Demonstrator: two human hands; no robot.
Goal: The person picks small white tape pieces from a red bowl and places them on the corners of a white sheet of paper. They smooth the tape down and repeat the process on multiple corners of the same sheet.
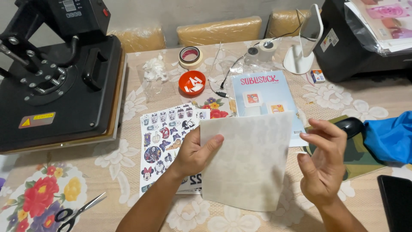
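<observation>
The big black heat press (60,73) is sitting shut at the far left of the floral-clothed bench (128,206), nothing visibly loaded in it, so the pressing seems not yet begun. The printed sheet of small colourful stickers (165,141) is lying flat, seemingly uncut. Just beside it, the pale, faintly patterned translucent sheet (249,163) is being held up, slightly curled. The left hand (195,152) is pinching its left edge; the right hand (324,161) is hovering open, fingers spread, holding nothing.

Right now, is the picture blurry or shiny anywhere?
Head view: mostly sharp and evenly lit; the right hand looks slightly soft, the left hand and its white sheet crisp; soft shadows only; the table edges bend a little from the wide lens.
</observation>
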